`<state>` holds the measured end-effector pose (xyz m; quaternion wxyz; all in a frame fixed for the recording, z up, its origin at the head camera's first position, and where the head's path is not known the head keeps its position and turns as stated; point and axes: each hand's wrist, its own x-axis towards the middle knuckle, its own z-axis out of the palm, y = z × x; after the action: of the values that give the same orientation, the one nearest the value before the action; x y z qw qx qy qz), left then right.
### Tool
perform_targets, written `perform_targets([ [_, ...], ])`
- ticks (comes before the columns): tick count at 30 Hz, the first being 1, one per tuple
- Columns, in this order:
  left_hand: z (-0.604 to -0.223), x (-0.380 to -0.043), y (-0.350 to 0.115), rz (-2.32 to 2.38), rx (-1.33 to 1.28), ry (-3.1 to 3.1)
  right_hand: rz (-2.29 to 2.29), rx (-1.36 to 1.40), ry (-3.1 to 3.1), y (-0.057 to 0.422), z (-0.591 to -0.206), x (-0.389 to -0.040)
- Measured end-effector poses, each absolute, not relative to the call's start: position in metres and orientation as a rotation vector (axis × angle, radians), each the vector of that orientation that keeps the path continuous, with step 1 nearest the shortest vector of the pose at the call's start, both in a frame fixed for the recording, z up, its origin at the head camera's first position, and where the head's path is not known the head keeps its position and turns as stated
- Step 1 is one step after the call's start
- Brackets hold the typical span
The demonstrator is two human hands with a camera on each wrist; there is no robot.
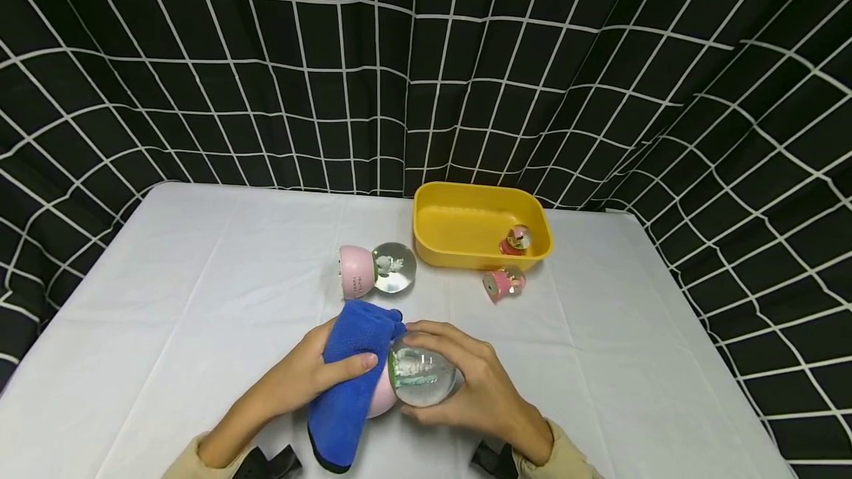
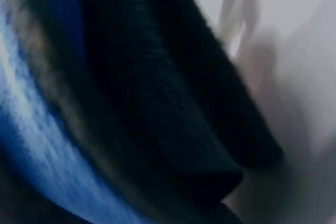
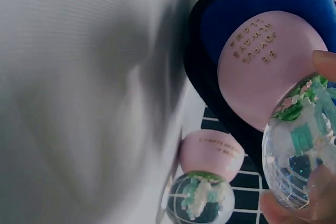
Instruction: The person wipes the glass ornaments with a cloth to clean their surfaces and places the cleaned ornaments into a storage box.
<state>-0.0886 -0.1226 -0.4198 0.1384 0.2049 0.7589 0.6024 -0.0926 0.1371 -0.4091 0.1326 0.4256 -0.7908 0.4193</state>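
Note:
A large snow globe (image 1: pixel 422 379) with a pink base is held tilted on its side above the white table. My left hand (image 1: pixel 308 369) grips its base through a blue cloth (image 1: pixel 347 398), which drapes down toward the table's near side. Around the clear ball curl the fingers of my right hand (image 1: pixel 484 386). Gold lettering shows on the pink base (image 3: pixel 262 66) in the right wrist view, where the cloth (image 3: pixel 223 30) lies behind it. Dark folds and a blue strip of cloth (image 2: pixel 73 150) fill much of the left wrist view, hiding the left fingers.
Beyond the hands, another large pink-based snow globe (image 1: pixel 357 272) lies on its side. A yellow bin (image 1: pixel 435 246) stands at the table's back with a small snow globe (image 1: pixel 515 241) inside. Another small snow globe (image 1: pixel 495 285) lies before the bin. Black grid-patterned curtains hang around the table.

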Motion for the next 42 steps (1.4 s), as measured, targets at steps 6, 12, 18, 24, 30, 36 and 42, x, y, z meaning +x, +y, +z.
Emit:
perform_targets([
  [6,-0.417,-0.088,-0.125,1.617,0.639,2.242,1.229,1.262,-2.287,0.137,-0.410,-0.092],
  [12,-0.418,-0.091,-0.126,1.667,0.617,2.226,1.213,1.350,-2.211,0.137,-0.413,-0.093],
  [18,-0.420,-0.097,-0.132,1.688,0.621,2.215,1.178,1.419,-2.149,0.135,-0.414,-0.092],
  [24,-0.420,-0.097,-0.135,1.710,0.719,2.085,1.245,1.418,-2.155,0.135,-0.415,-0.092],
  [30,-0.417,-0.095,-0.137,1.688,0.810,1.910,1.265,1.448,-2.149,0.136,-0.414,-0.093],
  [36,-0.420,-0.096,-0.135,1.799,0.823,2.012,1.271,1.512,-2.101,0.136,-0.413,-0.093],
  [42,-0.421,-0.097,-0.136,1.877,0.706,2.037,1.321,1.595,-1.992,0.134,-0.410,-0.094],
])
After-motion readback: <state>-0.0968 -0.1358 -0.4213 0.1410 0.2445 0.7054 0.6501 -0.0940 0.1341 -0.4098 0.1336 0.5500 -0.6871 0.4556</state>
